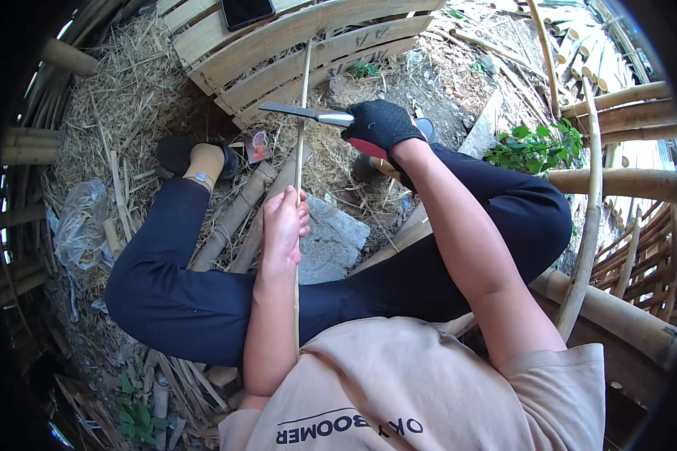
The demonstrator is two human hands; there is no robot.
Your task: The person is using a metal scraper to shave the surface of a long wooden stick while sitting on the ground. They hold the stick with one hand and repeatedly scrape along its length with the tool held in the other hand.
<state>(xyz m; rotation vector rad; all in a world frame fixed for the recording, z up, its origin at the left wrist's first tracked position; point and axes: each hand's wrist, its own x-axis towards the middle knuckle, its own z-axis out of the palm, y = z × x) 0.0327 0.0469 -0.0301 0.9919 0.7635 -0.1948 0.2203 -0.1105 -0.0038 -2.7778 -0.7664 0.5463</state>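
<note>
the lower end of the thin pale strip (300,156) is hard to make out: past the left hand (281,225) it shows as a sliver along the forearm, then gets lost at the beige shirt (429,376). most of the handle of the knife (284,110) is covered by the right hand (384,129), which wears a dark glove and is closed firmly round it. the gloved hand also hides part of one foot, and the dark phone (247,10) is cut off by the upper edge.

the strip stands between the knees, its long axis running away from the body, nearly straight up the view with a slight lean right, its far tip overlapping the slatted wooden crate (252,71); whether they touch, i cannot tell. the bare left hand is curled shut about it. the knife lies crosswise over it, tip pointing left; blade contact is unclear.
</note>
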